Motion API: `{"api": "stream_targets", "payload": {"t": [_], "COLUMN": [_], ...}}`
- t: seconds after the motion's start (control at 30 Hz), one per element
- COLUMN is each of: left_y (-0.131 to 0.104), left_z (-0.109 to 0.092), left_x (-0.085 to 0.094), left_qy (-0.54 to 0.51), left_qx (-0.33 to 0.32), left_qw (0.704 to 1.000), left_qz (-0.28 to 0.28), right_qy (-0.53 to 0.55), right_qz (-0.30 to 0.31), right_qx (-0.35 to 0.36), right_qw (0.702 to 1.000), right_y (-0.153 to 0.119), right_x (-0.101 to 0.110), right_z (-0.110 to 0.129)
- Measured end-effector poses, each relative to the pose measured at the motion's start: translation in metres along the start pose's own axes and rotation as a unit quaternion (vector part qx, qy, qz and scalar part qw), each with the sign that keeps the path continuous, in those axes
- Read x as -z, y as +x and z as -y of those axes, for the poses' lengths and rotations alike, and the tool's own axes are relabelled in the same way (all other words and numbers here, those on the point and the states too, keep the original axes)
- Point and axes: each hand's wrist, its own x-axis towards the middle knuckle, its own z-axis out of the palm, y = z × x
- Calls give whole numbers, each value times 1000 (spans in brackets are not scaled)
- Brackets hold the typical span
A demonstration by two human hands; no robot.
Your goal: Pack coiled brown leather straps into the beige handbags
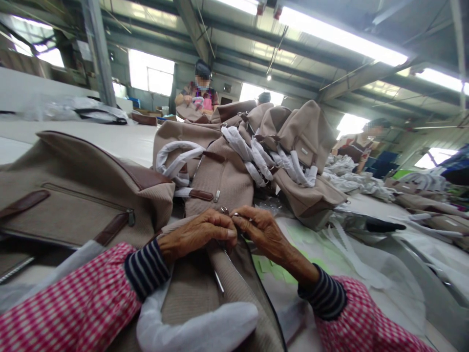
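Observation:
A taupe ribbed bag [194, 288] lies in front of me, its white-wrapped handle [198, 327] curving across the near side. My left hand [205, 232] is closed at the bag's upper edge, thumb and fingers pinching the fabric beside the zipper. Close beside it, fingertips almost touching, my right hand [256, 227] pinches at the same edge, near a small metal ring [224, 210]. What exactly sits between the right fingertips is too small to tell. A metal zipper pull [219, 282] hangs below my hands.
Another taupe bag [84, 195] with brown straps lies at the left. A heap of bags [234, 166] with wrapped handles rises ahead. Green paper pieces [274, 266] and clear plastic [384, 274] lie at the right. People [200, 93] work farther back.

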Motion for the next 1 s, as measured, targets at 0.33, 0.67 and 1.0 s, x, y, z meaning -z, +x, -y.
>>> {"api": "stream_targets", "payload": {"t": [0.33,0.67,1.0], "left_y": [2,3,3], "left_z": [6,4,13], "left_x": [-8,-7,-7], "left_qy": [38,110,70], "left_qx": [-16,-55,-17], "left_qw": [999,991,992], "left_qz": [-19,-61,-100], "right_qy": [277,402,295], "right_qz": [2,-87,-56], "right_qx": [-185,-256,-211], "right_qw": [943,875,930], "right_y": [-3,-12,-20], "right_x": [7,9,3], "right_z": [-10,-17,-9]}}
